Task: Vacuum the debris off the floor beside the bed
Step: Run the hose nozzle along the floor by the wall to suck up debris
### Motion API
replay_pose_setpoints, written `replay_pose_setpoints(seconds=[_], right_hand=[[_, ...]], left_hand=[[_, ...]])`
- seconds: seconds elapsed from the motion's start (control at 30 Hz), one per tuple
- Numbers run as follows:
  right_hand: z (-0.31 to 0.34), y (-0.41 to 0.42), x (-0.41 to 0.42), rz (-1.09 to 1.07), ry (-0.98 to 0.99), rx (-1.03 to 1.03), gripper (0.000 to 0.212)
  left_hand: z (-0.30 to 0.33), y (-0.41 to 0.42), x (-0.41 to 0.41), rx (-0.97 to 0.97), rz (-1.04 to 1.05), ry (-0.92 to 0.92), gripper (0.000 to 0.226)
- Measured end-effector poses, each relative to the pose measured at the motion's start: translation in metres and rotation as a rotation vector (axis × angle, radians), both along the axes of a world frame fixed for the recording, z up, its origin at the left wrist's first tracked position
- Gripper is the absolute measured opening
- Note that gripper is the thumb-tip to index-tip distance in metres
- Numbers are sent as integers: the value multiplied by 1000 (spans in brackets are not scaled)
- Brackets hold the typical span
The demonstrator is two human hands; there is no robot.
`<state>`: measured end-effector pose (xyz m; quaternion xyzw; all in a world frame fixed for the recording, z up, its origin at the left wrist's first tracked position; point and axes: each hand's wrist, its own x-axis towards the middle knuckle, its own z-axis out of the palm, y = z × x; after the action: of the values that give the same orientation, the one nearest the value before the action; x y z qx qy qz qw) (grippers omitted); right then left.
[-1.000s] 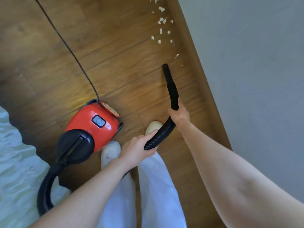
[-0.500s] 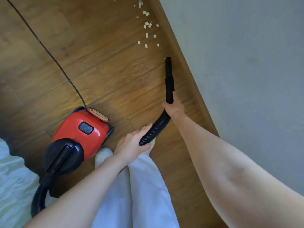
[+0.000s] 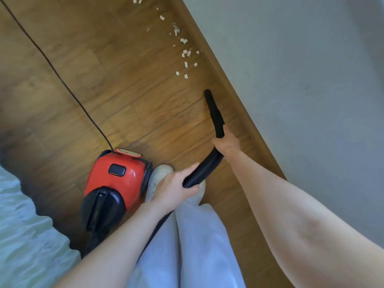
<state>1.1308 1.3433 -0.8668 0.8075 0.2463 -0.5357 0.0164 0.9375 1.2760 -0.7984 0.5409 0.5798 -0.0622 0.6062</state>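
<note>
Looking down from my head cam: my right hand (image 3: 226,143) is wrapped around the black nozzle (image 3: 214,113) at its back end, fingers curled tight on it, and the tip points up the wooden floor (image 3: 116,84) right next to the skirting board (image 3: 232,88). My left hand (image 3: 176,187) grips the ribbed hose (image 3: 202,170) a bit further back, thumb lying along the top and fingers closed underneath it. The hose bends between my two hands and then runs down past my leg in the light trousers (image 3: 187,246). The debris (image 3: 185,53), a bunch of little pale scraps, is scattered on the floor ahead of the nozzle tip, close to the skirting board but not touching the nozzle. The red vacuum cleaner (image 3: 118,177) sits just to the left of my white shoe (image 3: 159,173), with its black cord (image 3: 62,77) trailing off to the upper left. The edge of the bed (image 3: 27,235) with pale bedding shows at the bottom left, and the grey wall (image 3: 301,80) takes up the right side.
</note>
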Motion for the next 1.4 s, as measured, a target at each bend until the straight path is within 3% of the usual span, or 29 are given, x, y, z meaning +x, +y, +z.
replay_pose_setpoints(seconds=[0.23, 0.57, 0.77, 0.97, 1.17, 1.4], right_hand=[[10, -24, 9, 9, 33, -12, 76], [-15, 51, -78, 121, 87, 108, 76], [-20, 106, -112, 205, 13, 120, 74], [-8, 68, -91, 110, -1, 89, 72], [-4, 12, -72, 19, -44, 28, 73], [-14, 46, -86, 75, -51, 76, 75]], left_hand=[[11, -12, 4, -24, -114, -10, 62], [-19, 19, -68, 45, 111, 6, 65], [-31, 61, -96, 49, 197, -37, 63], [-22, 51, -87, -72, 104, -98, 66], [-16, 16, -73, -130, -28, -47, 63], [-27, 30, -78, -74, 62, -51, 63]])
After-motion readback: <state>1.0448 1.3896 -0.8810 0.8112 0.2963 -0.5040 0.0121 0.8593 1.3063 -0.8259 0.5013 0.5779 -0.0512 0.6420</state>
